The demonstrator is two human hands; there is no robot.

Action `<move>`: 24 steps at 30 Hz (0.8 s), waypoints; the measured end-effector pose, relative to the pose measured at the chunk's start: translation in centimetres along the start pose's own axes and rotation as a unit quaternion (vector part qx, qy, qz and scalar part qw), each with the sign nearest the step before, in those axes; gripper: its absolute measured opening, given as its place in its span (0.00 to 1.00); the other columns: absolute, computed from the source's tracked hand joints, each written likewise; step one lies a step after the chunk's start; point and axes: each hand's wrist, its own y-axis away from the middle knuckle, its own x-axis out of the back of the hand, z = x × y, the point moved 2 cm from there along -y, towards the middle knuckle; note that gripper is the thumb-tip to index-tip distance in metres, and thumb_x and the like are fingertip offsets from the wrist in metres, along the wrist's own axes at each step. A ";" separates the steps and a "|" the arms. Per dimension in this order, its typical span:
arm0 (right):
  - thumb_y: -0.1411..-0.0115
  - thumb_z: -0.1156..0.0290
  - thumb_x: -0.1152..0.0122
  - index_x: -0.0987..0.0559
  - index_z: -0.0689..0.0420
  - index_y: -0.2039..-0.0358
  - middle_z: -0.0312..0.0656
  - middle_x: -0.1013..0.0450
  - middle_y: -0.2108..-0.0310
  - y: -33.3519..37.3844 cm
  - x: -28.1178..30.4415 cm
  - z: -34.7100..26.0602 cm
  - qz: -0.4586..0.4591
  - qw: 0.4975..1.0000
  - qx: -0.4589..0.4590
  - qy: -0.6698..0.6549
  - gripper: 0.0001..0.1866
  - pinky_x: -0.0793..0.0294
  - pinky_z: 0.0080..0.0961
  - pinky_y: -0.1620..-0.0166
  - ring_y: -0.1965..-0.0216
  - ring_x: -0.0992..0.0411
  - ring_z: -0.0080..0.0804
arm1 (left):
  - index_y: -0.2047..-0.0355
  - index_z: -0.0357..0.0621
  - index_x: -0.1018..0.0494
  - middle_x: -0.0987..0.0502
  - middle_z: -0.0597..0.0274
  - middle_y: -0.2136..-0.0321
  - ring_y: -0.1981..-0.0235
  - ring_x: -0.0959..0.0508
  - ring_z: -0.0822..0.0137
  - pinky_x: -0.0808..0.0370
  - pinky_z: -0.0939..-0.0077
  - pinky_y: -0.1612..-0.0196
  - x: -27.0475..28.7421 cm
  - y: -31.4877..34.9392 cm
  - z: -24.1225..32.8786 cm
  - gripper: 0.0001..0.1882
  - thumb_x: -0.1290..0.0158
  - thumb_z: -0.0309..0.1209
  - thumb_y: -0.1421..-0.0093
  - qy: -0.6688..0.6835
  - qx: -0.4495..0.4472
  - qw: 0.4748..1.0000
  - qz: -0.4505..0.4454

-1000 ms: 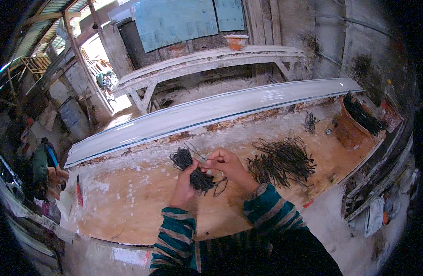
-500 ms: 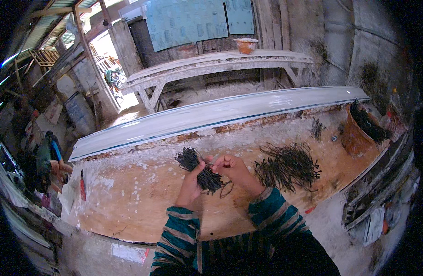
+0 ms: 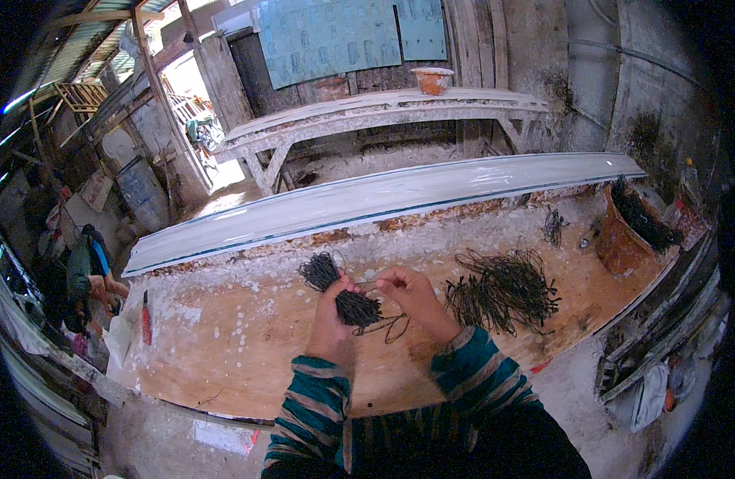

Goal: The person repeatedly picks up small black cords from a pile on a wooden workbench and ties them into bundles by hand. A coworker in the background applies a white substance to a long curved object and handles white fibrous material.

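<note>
My left hand (image 3: 330, 323) is wrapped round the middle of a bundle of thin dark cords (image 3: 358, 310), whose looped ends stick out above and below the fist. Just to its right, my right hand (image 3: 418, 299) pinches a thin strand that runs across from the bundle. A loose loop of cord hangs below, between the two hands. A spread pile of similar dark cords (image 3: 507, 289) lies on the wooden tabletop (image 3: 247, 343) to the right of my right hand.
A tilted orange pot (image 3: 623, 239) full of dark cords stands at the right end, near a small cord tuft (image 3: 554, 227). A red-handled tool (image 3: 146, 322) lies at left. A long white board (image 3: 383, 188) borders the far side. Another person (image 3: 88, 275) bends at far left.
My right hand has moved slightly right, away from the bundle, and the strand between the hands is drawn out longer. The left hand keeps its hold, with the bundle slightly shifted.
</note>
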 end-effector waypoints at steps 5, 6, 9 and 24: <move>0.47 0.66 0.40 0.25 0.58 0.58 0.43 0.27 0.61 -0.4 1.3 0.2 0.018 0.992 0.108 0.061 0.16 0.30 0.25 0.56 0.60 0.29 0.29 | 0.65 0.49 0.34 0.33 0.68 0.81 0.74 0.31 0.70 0.31 0.70 0.62 -0.3 0.5 1.6 0.09 0.49 0.27 0.47 0.096 0.016 0.994 -0.048; 0.47 0.66 0.40 0.25 0.58 0.57 0.43 0.27 0.59 -0.4 1.3 0.6 0.012 0.991 0.112 0.075 0.17 0.30 0.25 0.56 0.58 0.29 0.29 | 0.65 0.49 0.34 0.34 0.69 0.81 0.75 0.31 0.70 0.31 0.70 0.62 -0.2 0.5 1.7 0.09 0.49 0.27 0.47 0.091 0.018 0.994 -0.054; 0.47 0.66 0.40 0.26 0.58 0.55 0.43 0.27 0.58 -0.4 1.1 0.1 -0.042 0.996 0.059 0.050 0.18 0.30 0.25 0.56 0.58 0.29 0.27 | 0.64 0.49 0.34 0.35 0.69 0.81 0.75 0.32 0.70 0.31 0.69 0.61 0.0 0.4 1.8 0.09 0.49 0.27 0.46 0.071 0.017 0.996 -0.057; 0.47 0.73 0.41 0.24 0.60 0.69 0.32 0.28 0.74 -0.4 3.8 -0.5 -0.122 0.992 -0.018 -0.004 0.06 0.33 0.15 0.64 0.70 0.32 0.16 | 0.62 0.45 0.34 0.34 0.67 0.81 0.73 0.29 0.68 0.29 0.67 0.61 2.1 -0.6 2.8 0.11 0.49 0.28 0.46 0.075 -0.063 0.995 0.007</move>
